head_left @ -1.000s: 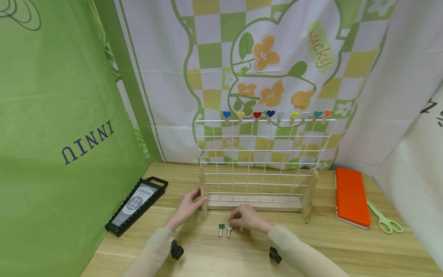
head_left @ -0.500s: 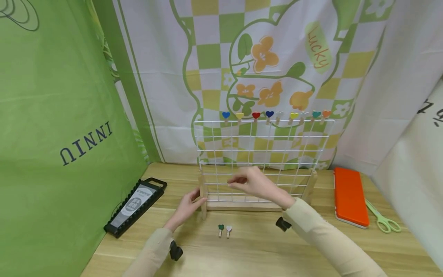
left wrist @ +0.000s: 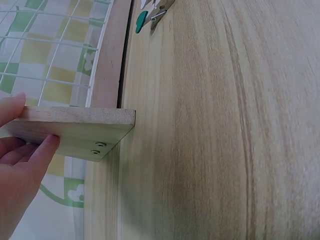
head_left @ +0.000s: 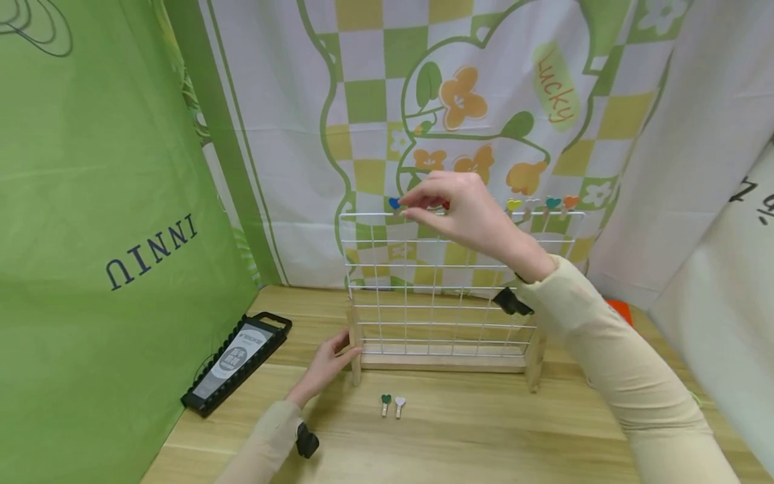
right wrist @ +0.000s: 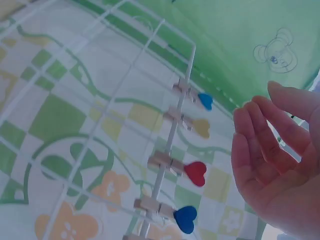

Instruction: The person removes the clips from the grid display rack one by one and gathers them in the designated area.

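Observation:
A white wire grid rack [head_left: 435, 265] stands on wooden feet, with heart-topped mini clothespins along its top wire. My left hand [head_left: 329, 359] grips the rack's left wooden foot [left wrist: 75, 122], thumb on one side and fingers on the other. My right hand [head_left: 462, 208] is raised at the top wire, fingers loosely bent and holding nothing, fingertips close to the light blue heart clothespin [head_left: 395, 203]. Yellow [right wrist: 201, 127], red [right wrist: 195, 173] and dark blue [right wrist: 185, 219] heart clothespins follow along the wire. On the table lie a green heart clothespin [head_left: 385, 405] and a white one [head_left: 400, 407].
At the left lies a black tool holder [head_left: 236, 359] with a label. An orange case [head_left: 619, 311] at the right is mostly hidden behind the right arm. Printed green and white cloth [head_left: 290, 134] hangs behind and beside the table [head_left: 459, 437].
My right hand has left the white clothespin on the table and risen past the grid to the top wire's left part. My left hand stays on the rack's foot.

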{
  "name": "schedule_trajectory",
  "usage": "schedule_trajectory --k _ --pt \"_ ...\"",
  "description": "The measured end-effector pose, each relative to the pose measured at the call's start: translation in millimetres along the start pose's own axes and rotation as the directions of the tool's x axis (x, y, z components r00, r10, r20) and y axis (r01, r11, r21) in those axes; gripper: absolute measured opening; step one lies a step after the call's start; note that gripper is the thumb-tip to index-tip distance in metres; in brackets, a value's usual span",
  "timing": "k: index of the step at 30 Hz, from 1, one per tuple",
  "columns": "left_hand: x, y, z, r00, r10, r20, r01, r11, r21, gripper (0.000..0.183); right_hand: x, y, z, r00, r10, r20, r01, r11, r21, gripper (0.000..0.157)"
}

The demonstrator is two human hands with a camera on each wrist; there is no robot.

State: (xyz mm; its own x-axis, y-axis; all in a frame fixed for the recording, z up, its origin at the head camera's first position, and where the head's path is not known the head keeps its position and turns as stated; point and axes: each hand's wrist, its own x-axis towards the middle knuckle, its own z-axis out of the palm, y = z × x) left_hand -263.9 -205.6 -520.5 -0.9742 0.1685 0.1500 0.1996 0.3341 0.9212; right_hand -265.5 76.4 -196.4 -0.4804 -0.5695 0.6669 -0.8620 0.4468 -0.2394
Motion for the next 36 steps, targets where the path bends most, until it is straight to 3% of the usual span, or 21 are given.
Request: schedule_trajectory --k 5,12,17,27,36 --pt "-0.3 0.1 0.9 1.0 -0.018 0.002 0.018 1.0 0.008 0.056 20.8 13.5 -1.6 1.0 0.022 -0.003 -0.022 0.998 -0.054 0.014" --pt "-0.3 0.5 1.0 1.0 -0.008 0.005 0.008 1.0 0.012 0.055 35.4 24.5 4.5 0.98 0.14 0.143 -0.129 0.988 -0.081 0.018" --pt "-0.5 1.3 0.6 1.0 0.003 0.006 -0.004 1.0 0.018 0.054 38.7 26.4 11.9 0.971 0.146 0.188 -0.133 0.988 -0.079 0.017" --pt "0.0 1.5 0.3 1.0 -0.004 0.002 0.004 1.0 -0.001 0.055 39.1 22.5 16.5 0.982 0.13 0.137 -0.12 0.99 -0.074 0.013" --pt "-1.3 2.3 0.1 1.0 -0.023 0.009 0.023 1.0 0.002 0.057 38.4 20.4 18.6 0.997 0.08 0.008 -0.08 0.995 -0.055 0.01"
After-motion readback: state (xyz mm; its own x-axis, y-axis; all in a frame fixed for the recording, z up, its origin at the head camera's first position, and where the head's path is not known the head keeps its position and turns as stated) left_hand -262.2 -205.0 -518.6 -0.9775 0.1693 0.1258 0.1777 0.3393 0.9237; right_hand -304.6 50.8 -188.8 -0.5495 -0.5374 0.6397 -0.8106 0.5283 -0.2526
